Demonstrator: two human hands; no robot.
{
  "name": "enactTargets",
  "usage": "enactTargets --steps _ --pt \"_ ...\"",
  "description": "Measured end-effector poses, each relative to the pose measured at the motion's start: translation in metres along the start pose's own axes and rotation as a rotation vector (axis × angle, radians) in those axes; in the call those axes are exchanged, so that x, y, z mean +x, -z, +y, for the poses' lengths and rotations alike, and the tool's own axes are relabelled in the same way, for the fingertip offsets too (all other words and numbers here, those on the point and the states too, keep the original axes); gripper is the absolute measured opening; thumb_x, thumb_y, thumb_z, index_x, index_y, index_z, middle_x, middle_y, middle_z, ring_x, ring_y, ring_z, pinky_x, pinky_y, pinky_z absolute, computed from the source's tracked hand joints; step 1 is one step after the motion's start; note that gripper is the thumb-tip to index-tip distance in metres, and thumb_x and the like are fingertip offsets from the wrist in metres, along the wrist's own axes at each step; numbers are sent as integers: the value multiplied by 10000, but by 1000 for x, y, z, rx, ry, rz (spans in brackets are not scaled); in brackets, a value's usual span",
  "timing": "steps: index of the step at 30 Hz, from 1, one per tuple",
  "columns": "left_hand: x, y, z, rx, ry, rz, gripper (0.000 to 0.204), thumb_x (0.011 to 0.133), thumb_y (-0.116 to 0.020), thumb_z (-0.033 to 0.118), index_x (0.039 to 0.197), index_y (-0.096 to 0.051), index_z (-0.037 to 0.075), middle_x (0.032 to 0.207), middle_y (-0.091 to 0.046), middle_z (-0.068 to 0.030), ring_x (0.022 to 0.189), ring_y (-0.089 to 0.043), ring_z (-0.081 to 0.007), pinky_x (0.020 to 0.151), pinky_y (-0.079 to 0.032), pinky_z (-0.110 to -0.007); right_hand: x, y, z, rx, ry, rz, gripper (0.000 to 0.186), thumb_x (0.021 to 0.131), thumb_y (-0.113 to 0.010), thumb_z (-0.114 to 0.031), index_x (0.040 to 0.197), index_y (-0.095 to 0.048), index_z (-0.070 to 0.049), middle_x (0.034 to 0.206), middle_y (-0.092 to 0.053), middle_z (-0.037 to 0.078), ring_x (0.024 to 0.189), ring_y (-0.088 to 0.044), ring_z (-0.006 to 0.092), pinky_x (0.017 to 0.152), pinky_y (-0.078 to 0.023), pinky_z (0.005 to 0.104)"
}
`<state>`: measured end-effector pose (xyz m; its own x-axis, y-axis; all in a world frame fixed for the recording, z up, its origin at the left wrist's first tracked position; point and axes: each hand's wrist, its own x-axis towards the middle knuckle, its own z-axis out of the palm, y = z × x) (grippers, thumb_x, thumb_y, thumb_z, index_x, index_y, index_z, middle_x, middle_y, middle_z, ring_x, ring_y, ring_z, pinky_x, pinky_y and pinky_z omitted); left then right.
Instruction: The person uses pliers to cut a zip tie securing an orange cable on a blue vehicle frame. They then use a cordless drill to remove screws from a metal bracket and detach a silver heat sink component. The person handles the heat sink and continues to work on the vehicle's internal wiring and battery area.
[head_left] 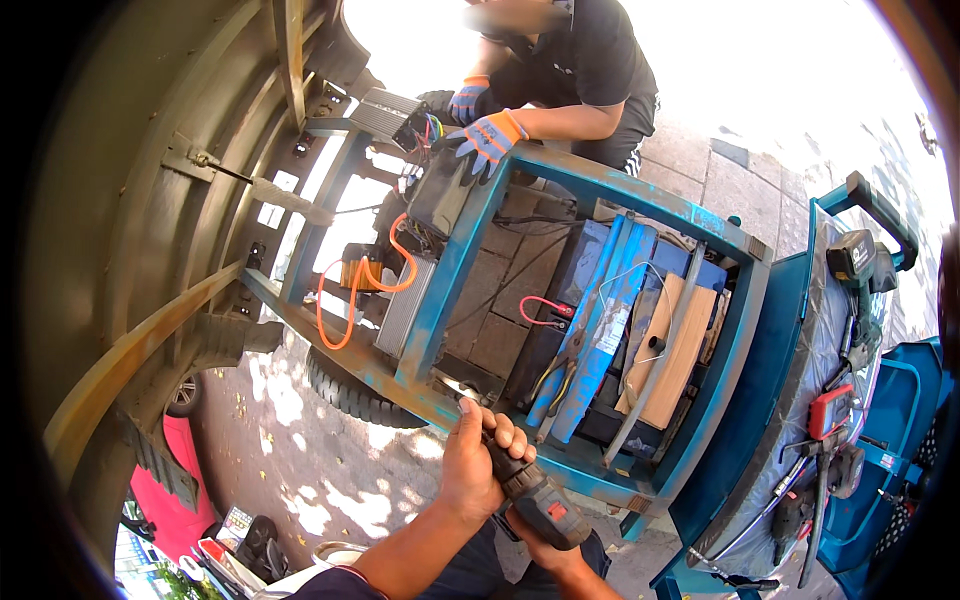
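A cordless drill (535,497) in black with a red mark is held between both my hands, above the near rail of a teal metal frame (590,480). My left hand (474,458) is closed around the drill's front end, the chuck mostly covered by its fingers. Under the drill's body, my right hand (545,548) grips the handle, largely hidden by the tool. Inside the frame, blue bars (600,335) lie over dark batteries (583,262), next to a wooden board (668,355) crossed by a metal strip. A red cable (540,301) runs to one battery.
Opposite me a co-worker's gloved hands (490,140) are at the frame's far left corner, beside a finned metal box (388,112). An orange cable (345,290) loops over the left end. A raised metal body (150,230) stands at left; tools (830,412) lie on the seat at right.
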<state>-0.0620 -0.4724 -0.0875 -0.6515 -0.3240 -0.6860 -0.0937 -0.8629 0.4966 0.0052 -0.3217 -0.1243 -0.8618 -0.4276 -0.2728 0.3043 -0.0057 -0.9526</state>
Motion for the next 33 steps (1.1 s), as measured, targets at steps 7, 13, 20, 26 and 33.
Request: enactTargets --steps 7,13,20,26,33 --pt "38 3 18 7 128 -166 394 1101 -440 490 898 -487 155 687 -447 8 606 -495 -157 640 -511 -385 18 -24 31 -36 53 61 307 910 -697 -39 1210 -640 -2 1042 -681 97 900 -638 229 798 -520 362" --pt "61 17 57 104 140 -195 393 1104 -487 419 821 -470 147 667 -493 -4 618 -570 -175 654 -546 -408 53 -60 6 -155 -78 150 336 839 -759 -42 1159 -659 -13 1012 -681 99 865 -658 228 777 -529 337" --pt "59 27 80 29 295 -240 278 1054 -621 341 918 -527 117 736 -552 -19 700 -609 -177 788 -547 -413 80 -67 12 -409 191 100 253 838 -774 -105 1059 -664 -48 933 -665 100 837 -672 215 770 -543 330" --pt "72 45 93 0 357 -361 85 1027 -617 128 1044 -546 83 754 -568 -20 691 -620 -183 746 -545 -420 78 -88 42 451 -395 392 118 1007 -594 -167 999 -632 -55 909 -650 77 758 -629 175 684 -516 306" --pt "88 49 96 42 368 -267 99 1013 -617 101 1083 -555 68 741 -563 -23 657 -621 -177 688 -550 -399 85 -98 49 -30 -223 329 162 1049 -550 -190 977 -606 -56 920 -638 33 797 -611 145 727 -496 288"
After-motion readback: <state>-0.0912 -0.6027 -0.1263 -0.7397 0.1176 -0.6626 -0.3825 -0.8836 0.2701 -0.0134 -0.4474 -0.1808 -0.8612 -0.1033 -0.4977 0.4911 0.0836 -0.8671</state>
